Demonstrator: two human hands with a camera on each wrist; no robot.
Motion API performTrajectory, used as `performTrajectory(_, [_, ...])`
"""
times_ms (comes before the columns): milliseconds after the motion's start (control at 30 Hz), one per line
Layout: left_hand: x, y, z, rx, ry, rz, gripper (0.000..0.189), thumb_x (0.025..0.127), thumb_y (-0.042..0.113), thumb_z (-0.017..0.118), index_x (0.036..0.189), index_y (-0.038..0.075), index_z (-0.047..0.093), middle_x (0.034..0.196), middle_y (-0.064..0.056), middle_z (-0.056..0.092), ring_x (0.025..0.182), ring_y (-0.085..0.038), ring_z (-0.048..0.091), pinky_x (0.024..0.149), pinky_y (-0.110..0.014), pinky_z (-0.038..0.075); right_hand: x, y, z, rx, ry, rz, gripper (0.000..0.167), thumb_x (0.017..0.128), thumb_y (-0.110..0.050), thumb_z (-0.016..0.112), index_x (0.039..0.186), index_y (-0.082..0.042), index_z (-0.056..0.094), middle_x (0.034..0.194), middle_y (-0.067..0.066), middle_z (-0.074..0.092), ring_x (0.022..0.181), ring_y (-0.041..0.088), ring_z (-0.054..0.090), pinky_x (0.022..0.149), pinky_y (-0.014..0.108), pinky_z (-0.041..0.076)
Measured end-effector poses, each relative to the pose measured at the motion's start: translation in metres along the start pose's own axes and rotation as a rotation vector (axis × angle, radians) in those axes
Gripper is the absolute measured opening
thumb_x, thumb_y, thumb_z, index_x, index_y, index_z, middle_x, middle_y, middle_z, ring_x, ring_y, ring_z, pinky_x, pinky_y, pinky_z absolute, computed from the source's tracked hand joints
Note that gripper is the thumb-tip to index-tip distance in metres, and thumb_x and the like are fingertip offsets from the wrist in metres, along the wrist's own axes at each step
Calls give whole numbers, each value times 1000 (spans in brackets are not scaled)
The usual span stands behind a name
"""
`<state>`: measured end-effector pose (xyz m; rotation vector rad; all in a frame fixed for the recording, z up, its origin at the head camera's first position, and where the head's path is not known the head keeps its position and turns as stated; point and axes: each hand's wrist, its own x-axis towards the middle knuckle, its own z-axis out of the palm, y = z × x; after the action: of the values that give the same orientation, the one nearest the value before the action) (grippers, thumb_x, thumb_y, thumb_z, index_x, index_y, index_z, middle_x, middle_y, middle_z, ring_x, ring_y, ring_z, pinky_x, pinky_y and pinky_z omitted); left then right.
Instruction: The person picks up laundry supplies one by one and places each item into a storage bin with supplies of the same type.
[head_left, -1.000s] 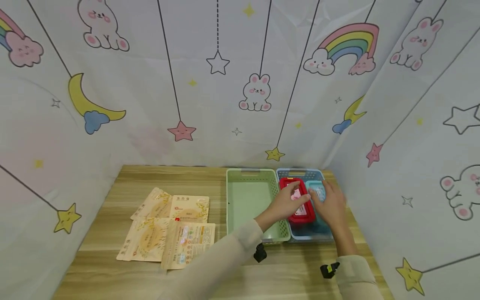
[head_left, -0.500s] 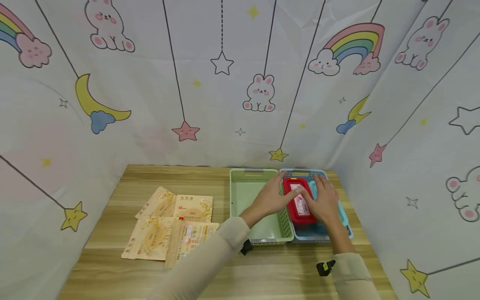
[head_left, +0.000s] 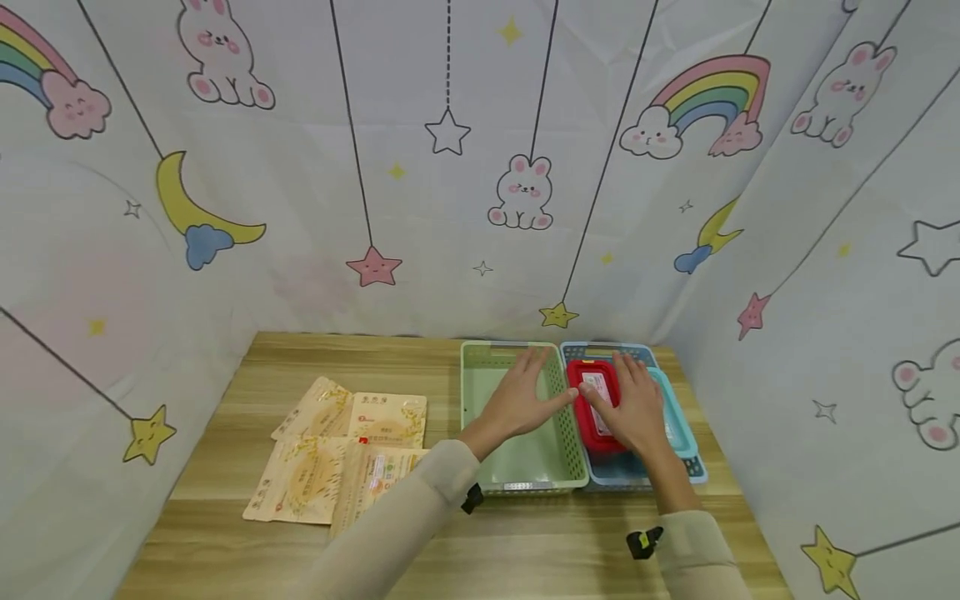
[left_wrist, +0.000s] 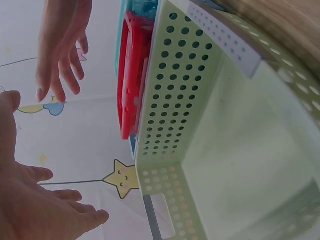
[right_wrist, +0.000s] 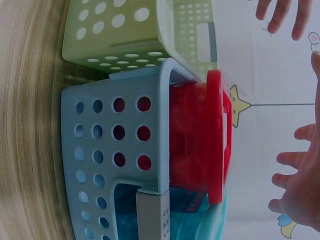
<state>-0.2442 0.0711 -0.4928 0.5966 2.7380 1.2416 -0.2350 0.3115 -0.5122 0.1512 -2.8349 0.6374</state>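
My left hand [head_left: 519, 402] hovers over the green basket [head_left: 525, 485], its fingers spread and holding nothing. Above the blue basket [head_left: 690, 471] is my right hand [head_left: 636, 412], also spread, over a red-lidded box [head_left: 588, 375] and partly hiding it. A teal-lidded box [head_left: 678, 421] lies beside the red one, toward the basket's right side. Both boxes sit in the blue basket. In the right wrist view, the red box [right_wrist: 216, 135] rises above the basket rim, apart from the right hand [right_wrist: 300, 185]. The left wrist view shows gaps between both hands and the baskets.
Several beige printed pouches [head_left: 315, 475] lie overlapping on the left of the wooden table [head_left: 225, 550]. The two baskets stand side by side at the back right. A white printed curtain [head_left: 420, 292] encloses the back and sides.
My left hand has moved left, away from the red box to over the green basket. The right hand has shifted left off the teal box, so more of that lid shows.
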Motion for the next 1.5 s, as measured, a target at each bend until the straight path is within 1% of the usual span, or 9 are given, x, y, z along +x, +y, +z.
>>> performTrajectory(133, [-2,-8,-3,11,14,-9,92,97,75,54,170,26,27,176,-8,18,159,-36,27,120,-62,35,-1,-3,3,12,-6,10,96,98,-62,62,167,-4,29,169,26,29,156,51,20,120,78,13])
performTrajectory(367, [-9,-22,-12,43,23,-24,96,96,78,53,171,28,22,177,-8,12,159,-38,23,120,-63,33,-1,-13,7,32,-28,8,96,99,-65,59,167,-4,29,171,23,28,158,48,18,121,76,12])
performTrajectory(500, [-12,-30,-15,102,42,-22,96,97,76,52,172,25,19,177,-9,11,162,-37,14,124,-63,27,-3,-18,10,31,-23,4,94,99,-63,61,166,-4,31,169,24,30,158,48,19,121,75,14])
performTrajectory(633, [-15,-38,-18,117,72,-25,96,98,73,55,171,21,21,177,-13,12,162,-38,10,126,-63,21,-4,-22,14,26,-19,-19,93,99,-62,61,166,-5,32,169,24,32,157,49,20,121,76,14])
performTrajectory(867, [-21,-57,-22,143,106,-53,97,98,74,55,170,17,24,175,-16,17,161,-41,14,124,-63,24,-4,-27,20,59,1,-82,90,99,-57,64,166,-5,33,167,24,34,156,51,23,119,77,16])
performTrajectory(1067, [-28,-71,-27,139,116,-73,95,99,71,55,170,16,26,174,-20,20,161,-41,14,125,-64,23,-2,-37,19,97,-27,-118,90,99,-56,65,166,-5,33,170,22,31,157,49,21,123,73,13])
performTrajectory(1200, [-32,-77,-31,137,119,-98,93,99,71,56,170,19,27,175,-17,19,162,-38,13,124,-65,24,-2,-44,22,124,-45,-135,89,99,-54,66,166,-5,33,171,22,29,158,48,19,123,72,13])
performTrajectory(1367, [-35,-82,-38,141,119,-122,92,99,71,57,169,19,29,174,-18,20,160,-41,20,121,-67,30,-1,-49,29,140,-55,-152,89,99,-55,66,166,-7,33,171,19,29,159,44,18,124,70,13])
performTrajectory(1500, [-38,-88,-43,146,128,-144,91,99,68,59,168,16,30,172,-20,26,156,-43,28,119,-64,35,0,-54,35,123,-66,-156,89,99,-58,65,167,-11,33,172,16,29,160,43,19,123,71,17])
